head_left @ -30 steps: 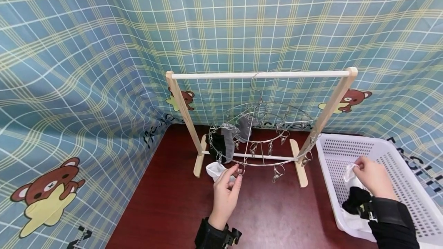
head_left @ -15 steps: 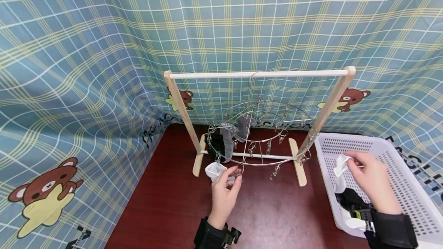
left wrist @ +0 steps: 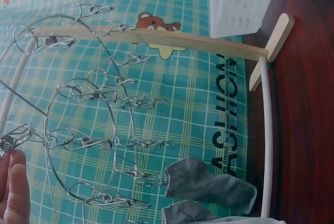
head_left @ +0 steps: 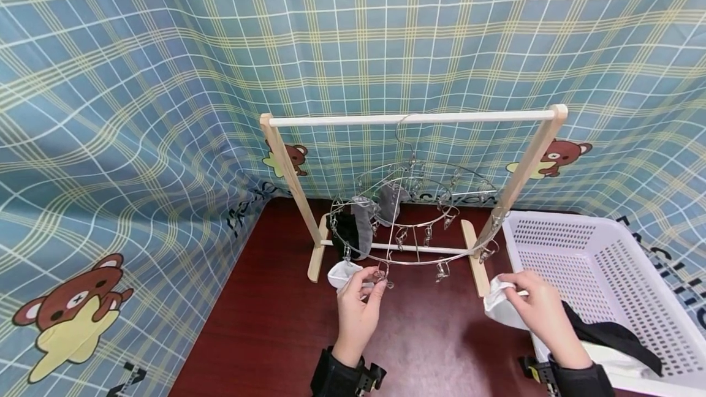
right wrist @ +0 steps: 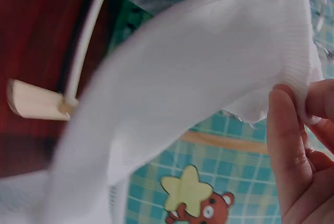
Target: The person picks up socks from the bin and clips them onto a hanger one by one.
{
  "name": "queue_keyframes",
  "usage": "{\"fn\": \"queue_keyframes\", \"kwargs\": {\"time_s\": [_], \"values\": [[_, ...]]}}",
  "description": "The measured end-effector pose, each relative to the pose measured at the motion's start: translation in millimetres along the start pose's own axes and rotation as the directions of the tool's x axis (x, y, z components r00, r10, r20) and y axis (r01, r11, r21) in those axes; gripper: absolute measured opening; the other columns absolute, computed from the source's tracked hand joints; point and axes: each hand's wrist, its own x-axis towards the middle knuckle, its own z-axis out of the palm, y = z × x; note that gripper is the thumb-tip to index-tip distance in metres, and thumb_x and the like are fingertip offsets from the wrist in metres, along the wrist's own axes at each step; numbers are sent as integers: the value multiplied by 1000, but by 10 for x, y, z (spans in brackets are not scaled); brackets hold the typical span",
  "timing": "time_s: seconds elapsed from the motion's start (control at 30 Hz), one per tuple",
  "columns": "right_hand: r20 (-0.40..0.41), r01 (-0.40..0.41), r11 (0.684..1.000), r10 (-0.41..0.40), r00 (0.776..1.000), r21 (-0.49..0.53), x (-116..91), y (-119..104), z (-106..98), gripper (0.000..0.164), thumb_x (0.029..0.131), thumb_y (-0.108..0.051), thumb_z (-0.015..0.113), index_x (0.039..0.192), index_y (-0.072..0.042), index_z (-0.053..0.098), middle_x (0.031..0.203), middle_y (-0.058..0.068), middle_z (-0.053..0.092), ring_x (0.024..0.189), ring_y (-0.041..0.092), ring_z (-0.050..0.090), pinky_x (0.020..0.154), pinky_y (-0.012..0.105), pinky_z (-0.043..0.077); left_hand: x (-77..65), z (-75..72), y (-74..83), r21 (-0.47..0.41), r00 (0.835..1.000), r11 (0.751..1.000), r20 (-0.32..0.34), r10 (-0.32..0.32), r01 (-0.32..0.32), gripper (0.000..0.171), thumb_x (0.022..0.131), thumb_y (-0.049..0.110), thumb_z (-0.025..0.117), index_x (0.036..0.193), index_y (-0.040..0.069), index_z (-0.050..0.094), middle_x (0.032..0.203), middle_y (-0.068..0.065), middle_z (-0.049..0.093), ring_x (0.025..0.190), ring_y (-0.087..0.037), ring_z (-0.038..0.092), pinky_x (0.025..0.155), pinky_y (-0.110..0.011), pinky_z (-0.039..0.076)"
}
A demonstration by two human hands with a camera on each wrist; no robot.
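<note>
My left hand (head_left: pixel 357 311) pinches a metal clip (left wrist: pixel 16 137) at the front of the round wire hanger (head_left: pixel 419 262). In the right wrist view, a white sock (right wrist: pixel 209 57) hangs from its ribbed cuff, which my right hand (head_left: pixel 543 311) pinches between thumb and fingers. That hand is just left of the basket, over the table. Another white sock (head_left: pixel 341 273) hangs from the hanger's front left, beside my left hand and partly hidden by it. Behind it hang a black sock (head_left: pixel 343 234) and grey socks (left wrist: pixel 209 185).
A wooden rack (head_left: pixel 298 182) with a white top bar carries the hanger, which has several other dangling clips. At the right stands a white perforated basket (head_left: pixel 551 225) with a black sock (head_left: pixel 618 339) and white cloth inside. Plaid fabric surrounds the dark red table (head_left: pixel 265 317).
My right hand has lifted the white sock out of the basket and carried it left toward the hanger. The left hand has stayed at the clip, which has turned slightly.
</note>
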Motion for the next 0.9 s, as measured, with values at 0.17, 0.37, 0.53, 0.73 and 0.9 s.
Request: {"fn": "queue_keyframes", "kwargs": {"time_s": [0.17,0.37,0.53,0.73,0.9], "values": [[-1,8,999,-8,1000,36,-34,-77,148,24,61,10,71,80,-3,67,73,0,59,61,6,51,52,6,43,-42,18,-73,-78,999,996,23,-41,43,22,77,-13,59,97,-7,54,92,-20,62,81,-28,61,64,-25,53],[-64,75,992,-69,996,99,-5,-213,309,25,57,10,74,78,-1,67,69,-1,57,58,2,50,49,8,43,-39,29,-70,-96,1000,995,11,-27,28,22,76,-16,57,97,-10,52,90,-22,62,80,-30,62,67,-29,52],[-90,114,978,-99,991,177,9,-384,480,23,57,8,75,75,-3,66,68,-3,57,57,0,48,48,11,42,-43,33,-65,-77,1000,997,-8,-17,17,22,75,-17,58,95,-10,53,85,-20,62,76,-29,61,64,-28,53],[-65,140,965,-129,990,222,13,-623,721,20,60,2,76,69,-10,63,68,-9,54,58,-1,45,49,9,39,-46,47,-46,-95,999,995,7,-35,35,18,76,-15,58,92,-8,53,85,-18,62,75,-29,61,65,-26,53],[-65,150,959,-138,988,239,18,-819,873,17,61,-1,76,72,-9,66,68,-9,54,58,-1,45,48,8,38,-20,47,14,-94,999,994,17,-48,50,19,73,-19,57,87,-9,51,82,-20,62,72,-29,62,63,-24,53]]}}
